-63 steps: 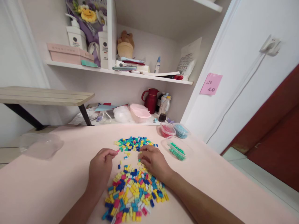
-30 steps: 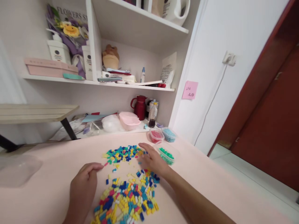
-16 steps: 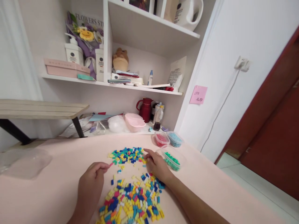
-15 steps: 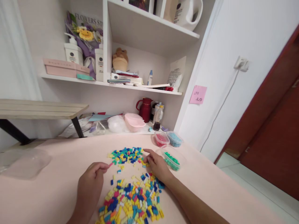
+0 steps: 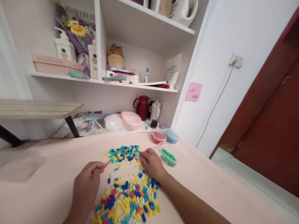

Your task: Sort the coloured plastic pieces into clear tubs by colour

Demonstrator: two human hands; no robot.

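Head view. Left hand (image 5: pixel 87 177): thumb and finger pinched one pink brick (image 5: pixel 107 163) at the left edge of the far pile (image 5: pixel 123 153). Right hand (image 5: pixel 151 163): half-curled at its right edge; I could not tell whether it gripped anything. Step, in my judgement: picking through bricks. Next move seemingly called for a narrow fingertip pinch; packed neighbours hindered. Near pile (image 5: pixel 128 199): lay between the forearms. Green-brick tub (image 5: pixel 173 163): stood just beside the right hand.

A: What's on the shelf (image 5: pixel 140 86) facing you?
B: Pink box (image 5: pixel 52 64), pump bottle (image 5: pixel 65 50) left of the plush bear (image 5: pixel 116 50).
A: Below it?
B: Red jug (image 5: pixel 142 108); wooden stand (image 5: pixel 39 109) to your left. Pink note (image 5: pixel 194 91) on your right-hand wall (image 5: pixel 217 40).
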